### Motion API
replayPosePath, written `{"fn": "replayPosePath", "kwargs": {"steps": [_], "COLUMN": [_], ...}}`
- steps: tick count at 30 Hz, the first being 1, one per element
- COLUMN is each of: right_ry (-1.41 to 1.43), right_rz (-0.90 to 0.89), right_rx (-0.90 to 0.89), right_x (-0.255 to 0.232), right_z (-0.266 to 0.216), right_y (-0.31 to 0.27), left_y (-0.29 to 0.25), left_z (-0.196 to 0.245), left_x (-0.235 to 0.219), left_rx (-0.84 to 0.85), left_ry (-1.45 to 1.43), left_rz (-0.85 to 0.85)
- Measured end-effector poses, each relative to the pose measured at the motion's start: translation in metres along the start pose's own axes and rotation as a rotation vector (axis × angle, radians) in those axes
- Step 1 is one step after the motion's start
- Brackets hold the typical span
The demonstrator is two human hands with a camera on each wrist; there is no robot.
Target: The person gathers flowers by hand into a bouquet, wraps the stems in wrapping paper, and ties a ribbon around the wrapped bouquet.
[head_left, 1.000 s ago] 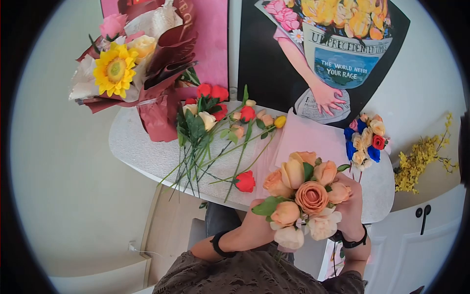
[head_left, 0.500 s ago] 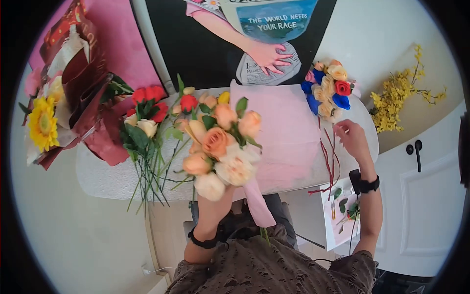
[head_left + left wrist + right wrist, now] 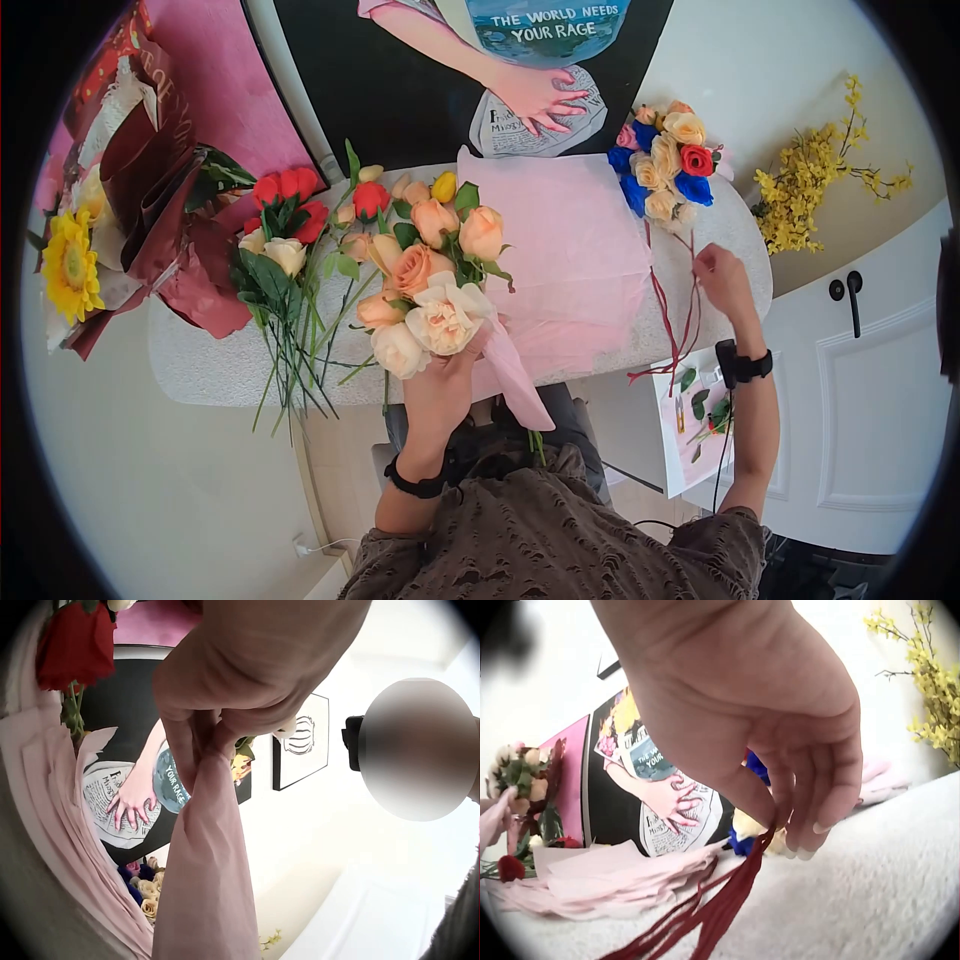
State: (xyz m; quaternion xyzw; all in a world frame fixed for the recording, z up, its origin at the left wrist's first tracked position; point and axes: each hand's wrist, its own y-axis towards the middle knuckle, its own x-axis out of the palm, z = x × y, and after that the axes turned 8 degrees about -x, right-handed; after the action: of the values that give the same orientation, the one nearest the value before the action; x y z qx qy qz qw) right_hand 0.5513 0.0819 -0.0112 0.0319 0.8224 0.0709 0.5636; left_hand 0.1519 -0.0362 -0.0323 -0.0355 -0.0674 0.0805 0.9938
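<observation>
My left hand (image 3: 440, 392) grips a bouquet of peach and cream flowers (image 3: 418, 270) at its stems, which are wrapped in pink paper (image 3: 517, 385). In the left wrist view, the fingers of that hand (image 3: 232, 682) close round the gathered top of the paper wrap (image 3: 210, 862). Over the table's right part, my right hand (image 3: 726, 284) pinches dark red ribbons (image 3: 657, 300). Seen from the right wrist, thumb and fingertips of this hand (image 3: 757, 727) meet on the ribbons (image 3: 731, 896), whose strands hang down to the left.
Pink sheets (image 3: 570, 260) lie mid-table (image 3: 200, 365). Loose red and cream flowers (image 3: 285, 255) lie left of them, beside a sunflower bouquet (image 3: 72, 265). A blue, cream and red bunch (image 3: 664, 165) lies at the right back, near yellow blossoms (image 3: 800, 190). Pictures stand behind.
Between the first and latest frames, my right hand left the bouquet, moved right and took hold of the red ribbons. My left hand carried the bouquet left. The head view shifted.
</observation>
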Motion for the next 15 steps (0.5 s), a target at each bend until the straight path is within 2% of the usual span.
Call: {"fn": "replayPosePath", "kwargs": {"steps": [2, 4, 6, 9, 13, 15], "right_ry": [0.054, 0.129, 0.110, 0.327, 0.269, 0.024], "right_rz": [0.014, 0.059, 0.062, 0.078, 0.111, 0.131], "right_rx": [-0.019, -0.008, -0.014, 0.043, -0.005, -0.081], "right_x": [-0.015, -0.034, -0.042, -0.051, -0.049, -0.046], "right_z": [0.002, -0.006, 0.003, 0.004, 0.004, -0.005], "right_y": [0.003, 0.003, 0.010, 0.022, 0.038, 0.041], "left_y": [-0.001, -0.003, -0.004, -0.005, -0.007, -0.007], "left_z": [-0.002, -0.012, -0.010, -0.009, -0.006, -0.007], "left_x": [-0.001, -0.005, -0.005, -0.006, -0.004, -0.005], "left_rx": [-0.021, 0.018, 0.043, 0.048, -0.034, -0.011], "left_ry": [-0.076, 0.136, 0.110, 0.118, 0.081, 0.105], "left_rz": [-0.035, 0.030, 0.005, -0.011, -0.051, -0.060]}}
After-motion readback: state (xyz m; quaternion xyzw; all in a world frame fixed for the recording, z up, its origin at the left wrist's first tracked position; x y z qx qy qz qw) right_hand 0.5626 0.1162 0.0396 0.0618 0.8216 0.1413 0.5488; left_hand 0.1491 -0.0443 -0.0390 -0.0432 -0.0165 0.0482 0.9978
